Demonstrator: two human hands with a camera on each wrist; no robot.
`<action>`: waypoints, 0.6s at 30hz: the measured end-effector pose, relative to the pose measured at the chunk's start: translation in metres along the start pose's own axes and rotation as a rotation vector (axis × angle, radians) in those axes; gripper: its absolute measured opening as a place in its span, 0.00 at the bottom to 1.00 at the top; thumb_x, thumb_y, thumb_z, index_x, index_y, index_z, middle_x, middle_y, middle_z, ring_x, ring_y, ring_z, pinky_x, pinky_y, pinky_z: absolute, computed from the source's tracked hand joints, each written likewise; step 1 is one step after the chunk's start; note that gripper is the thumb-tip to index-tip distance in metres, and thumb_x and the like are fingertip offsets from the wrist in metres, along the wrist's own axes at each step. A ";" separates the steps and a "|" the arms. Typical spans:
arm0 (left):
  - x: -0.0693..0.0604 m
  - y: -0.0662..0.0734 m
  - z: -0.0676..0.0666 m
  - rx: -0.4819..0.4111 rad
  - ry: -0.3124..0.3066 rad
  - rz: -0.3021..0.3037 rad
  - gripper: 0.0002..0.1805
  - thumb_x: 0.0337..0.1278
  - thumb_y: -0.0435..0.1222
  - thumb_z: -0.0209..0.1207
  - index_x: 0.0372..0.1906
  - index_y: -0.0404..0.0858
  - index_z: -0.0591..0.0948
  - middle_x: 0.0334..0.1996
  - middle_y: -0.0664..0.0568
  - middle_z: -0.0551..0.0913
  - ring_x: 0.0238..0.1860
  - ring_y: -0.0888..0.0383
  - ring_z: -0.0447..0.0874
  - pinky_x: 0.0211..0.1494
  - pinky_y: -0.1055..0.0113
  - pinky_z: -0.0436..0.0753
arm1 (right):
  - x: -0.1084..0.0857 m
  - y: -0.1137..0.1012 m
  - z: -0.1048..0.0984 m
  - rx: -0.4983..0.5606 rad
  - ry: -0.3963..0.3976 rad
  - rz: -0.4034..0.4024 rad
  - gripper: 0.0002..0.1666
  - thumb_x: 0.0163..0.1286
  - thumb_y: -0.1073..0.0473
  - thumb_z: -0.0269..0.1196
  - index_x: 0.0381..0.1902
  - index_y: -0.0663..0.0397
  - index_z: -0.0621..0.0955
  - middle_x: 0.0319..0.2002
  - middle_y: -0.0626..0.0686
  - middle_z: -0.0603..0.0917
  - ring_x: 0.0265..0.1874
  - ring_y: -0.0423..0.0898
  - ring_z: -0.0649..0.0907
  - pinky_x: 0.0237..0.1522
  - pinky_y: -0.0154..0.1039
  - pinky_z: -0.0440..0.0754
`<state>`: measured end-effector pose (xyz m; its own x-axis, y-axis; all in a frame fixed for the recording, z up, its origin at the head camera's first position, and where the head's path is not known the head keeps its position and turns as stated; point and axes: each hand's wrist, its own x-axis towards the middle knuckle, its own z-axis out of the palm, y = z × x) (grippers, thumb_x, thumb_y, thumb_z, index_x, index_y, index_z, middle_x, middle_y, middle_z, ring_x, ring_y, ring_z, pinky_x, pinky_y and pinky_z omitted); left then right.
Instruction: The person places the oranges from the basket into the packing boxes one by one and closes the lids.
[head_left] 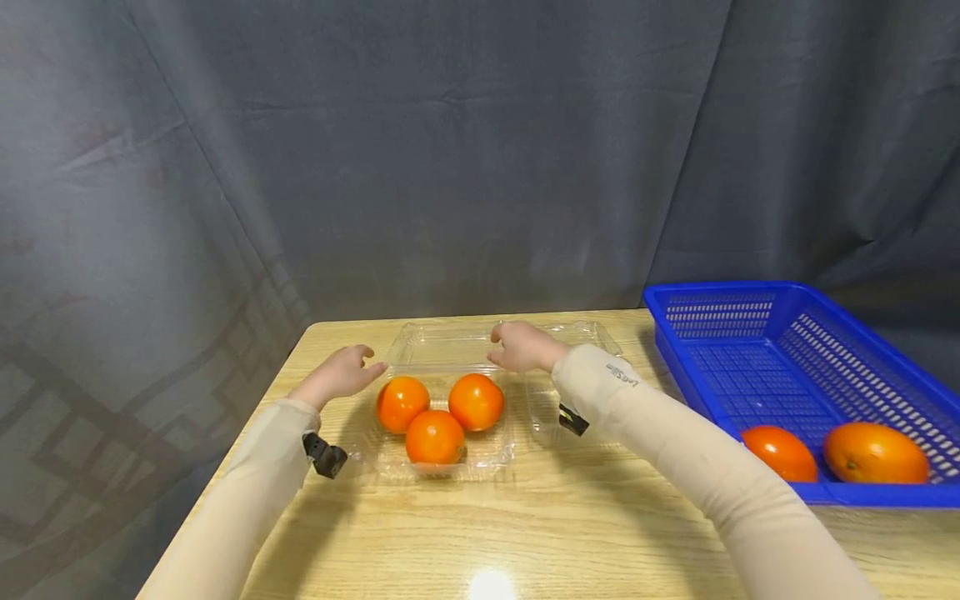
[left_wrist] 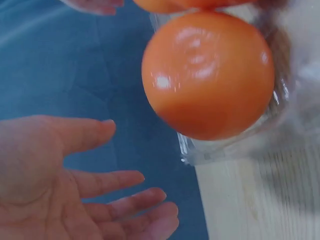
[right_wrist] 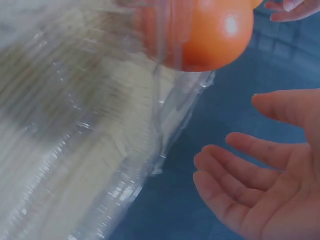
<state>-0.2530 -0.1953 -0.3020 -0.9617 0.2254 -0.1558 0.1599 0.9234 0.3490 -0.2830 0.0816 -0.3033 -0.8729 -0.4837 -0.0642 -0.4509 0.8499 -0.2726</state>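
Three oranges (head_left: 435, 437) sit in a clear plastic clamshell box (head_left: 480, 467) in the head view, with its clear flap (head_left: 435, 346) standing behind them. My left hand (head_left: 341, 375) hovers at the box's left rear side, near the left orange (left_wrist: 207, 75); its fingers are loosely spread and hold nothing. Over the back right of the box is my right hand (head_left: 521, 346), its fingers slightly bent and nothing between them. In the right wrist view the right hand (right_wrist: 270, 175) is apart from the clear plastic (right_wrist: 160, 125) and the orange (right_wrist: 215, 35).
A second clear plastic container (head_left: 540, 408) lies right of the box, partly behind my right forearm. At the right stands a blue basket (head_left: 720, 392) with two oranges (head_left: 876, 452) near its front. A grey curtain (head_left: 465, 167) hangs behind the wooden table (head_left: 420, 533).
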 end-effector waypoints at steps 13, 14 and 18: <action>0.033 -0.007 0.001 -0.161 -0.231 -0.118 0.36 0.71 0.48 0.37 0.67 0.20 0.52 0.68 0.26 0.54 0.65 0.33 0.60 0.62 0.44 0.70 | 0.013 0.015 0.012 0.209 -0.159 0.118 0.32 0.68 0.51 0.53 0.64 0.65 0.66 0.63 0.63 0.70 0.64 0.57 0.70 0.65 0.49 0.68; 0.034 -0.008 0.002 -0.181 -0.244 -0.124 0.36 0.71 0.48 0.37 0.67 0.20 0.51 0.68 0.26 0.53 0.65 0.32 0.61 0.62 0.44 0.70 | 0.014 0.015 0.013 0.213 -0.158 0.118 0.32 0.68 0.51 0.54 0.64 0.65 0.66 0.63 0.63 0.70 0.63 0.57 0.70 0.65 0.49 0.68; 0.037 -0.010 0.002 -0.264 -0.279 -0.144 0.35 0.72 0.47 0.36 0.67 0.20 0.50 0.67 0.26 0.53 0.65 0.32 0.60 0.65 0.45 0.68 | 0.016 0.016 0.015 0.232 -0.153 0.125 0.32 0.68 0.51 0.54 0.64 0.66 0.66 0.62 0.63 0.71 0.60 0.56 0.73 0.64 0.48 0.68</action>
<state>-0.2898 -0.1957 -0.3129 -0.8670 0.2085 -0.4526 -0.0699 0.8484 0.5248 -0.3014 0.0849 -0.3233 -0.8727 -0.4191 -0.2504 -0.2718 0.8431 -0.4640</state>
